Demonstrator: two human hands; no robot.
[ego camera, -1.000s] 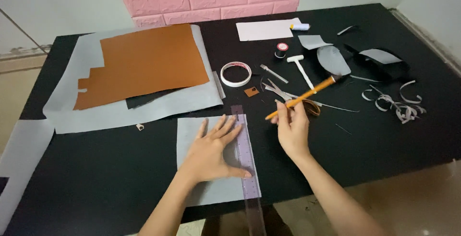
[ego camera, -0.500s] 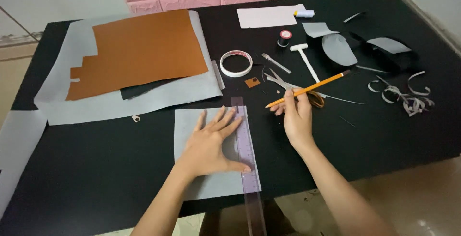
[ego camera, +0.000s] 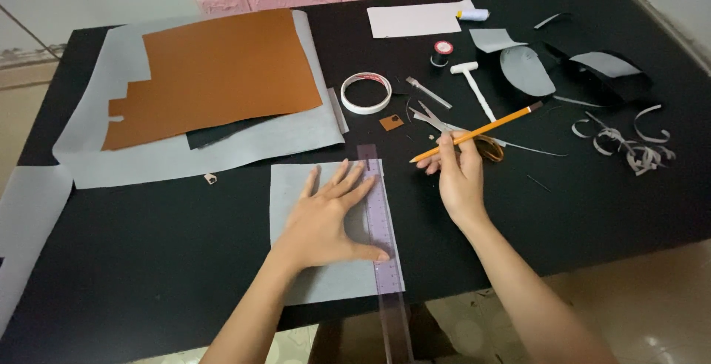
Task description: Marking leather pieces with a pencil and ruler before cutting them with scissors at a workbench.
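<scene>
Head view: the left hand (ego camera: 326,219), fingers spread flat, pins the grey sheet (ego camera: 296,186) and the purple ruler (ego camera: 379,223) along its right edge, while the right hand (ego camera: 458,179), right of the ruler, pinches a yellow pencil (ego camera: 474,132); keep pressure firm so the ruler cannot slip.

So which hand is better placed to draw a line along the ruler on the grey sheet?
Probably the right hand: it holds the pencil just beside the ruler, while the left hand lies flat, pinning ruler and grey sheet.
</scene>
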